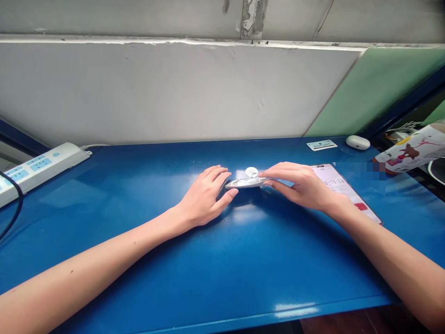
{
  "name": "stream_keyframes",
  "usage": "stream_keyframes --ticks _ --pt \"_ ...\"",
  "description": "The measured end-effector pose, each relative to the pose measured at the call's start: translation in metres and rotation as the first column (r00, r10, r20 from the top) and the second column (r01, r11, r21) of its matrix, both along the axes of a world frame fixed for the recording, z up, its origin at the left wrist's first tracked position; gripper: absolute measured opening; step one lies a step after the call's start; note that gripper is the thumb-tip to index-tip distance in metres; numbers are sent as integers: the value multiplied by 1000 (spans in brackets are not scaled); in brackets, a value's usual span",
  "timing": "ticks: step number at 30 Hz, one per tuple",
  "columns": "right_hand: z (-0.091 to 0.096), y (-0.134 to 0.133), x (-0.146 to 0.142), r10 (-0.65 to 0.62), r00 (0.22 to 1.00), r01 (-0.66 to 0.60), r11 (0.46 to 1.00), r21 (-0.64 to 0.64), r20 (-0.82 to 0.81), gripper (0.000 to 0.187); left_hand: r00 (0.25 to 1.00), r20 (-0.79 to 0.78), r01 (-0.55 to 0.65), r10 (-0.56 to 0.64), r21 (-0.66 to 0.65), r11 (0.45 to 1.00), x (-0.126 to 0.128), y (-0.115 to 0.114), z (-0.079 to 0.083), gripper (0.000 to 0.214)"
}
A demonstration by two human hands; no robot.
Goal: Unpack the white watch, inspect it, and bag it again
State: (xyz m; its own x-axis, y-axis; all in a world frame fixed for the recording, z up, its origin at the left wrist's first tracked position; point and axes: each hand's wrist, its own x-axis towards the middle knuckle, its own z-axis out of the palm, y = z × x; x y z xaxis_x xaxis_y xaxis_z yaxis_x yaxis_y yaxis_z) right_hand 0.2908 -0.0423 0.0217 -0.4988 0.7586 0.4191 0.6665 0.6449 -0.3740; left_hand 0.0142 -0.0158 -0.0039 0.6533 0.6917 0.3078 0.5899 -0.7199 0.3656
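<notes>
Taking the slim silvery object (246, 183) as the clock's centre, with 12 toward the wall (167, 93), the right-hand grip (301, 185) is pinching its 3 o'clock end between thumb and fingers. The left-hand grip (206, 197) is spreading wide by the 9 o'clock end; whether it is touching is not showing clearly, nor whether the object is resting or hanging slightly raised. A round white disc (251, 172) is appearing just behind, at 12.

Since only one end is looking firmly held, the object could be swivelling or slipping out if that pinch loosens, its shiny skin perhaps giving little purchase. A careless fingertip could be nudging the disc away, and the right wrist, passing close to the phone (335, 183) at 3, could be knocking it askew.

The glossy blue worktop (208, 287) is reflecting pale light patches. A card (321, 145) is lying at 2, an earbud case (358, 142) and a printed carton (415, 148) are sitting between 2 and 3, and a power strip (41, 169) is stretching along 9. The wall's ledge is flaking, and a green panel (392, 88) is filling the 2 o'clock corner.
</notes>
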Motion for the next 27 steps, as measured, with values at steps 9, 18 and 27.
stream_keyframes --ticks 9,18,27 --pt "-2 1 -4 -95 986 75 986 -149 -135 25 993 97 66 -73 69 995 0 -2 -4 75" --pt "-4 2 -3 -51 991 54 998 -22 125 34 994 30 102 -102 7 995 0 1 -5 68" --pt "-7 4 7 80 961 -31 982 -185 265 78 994 -99 46 -48 -22 999 1 0 -1 59"
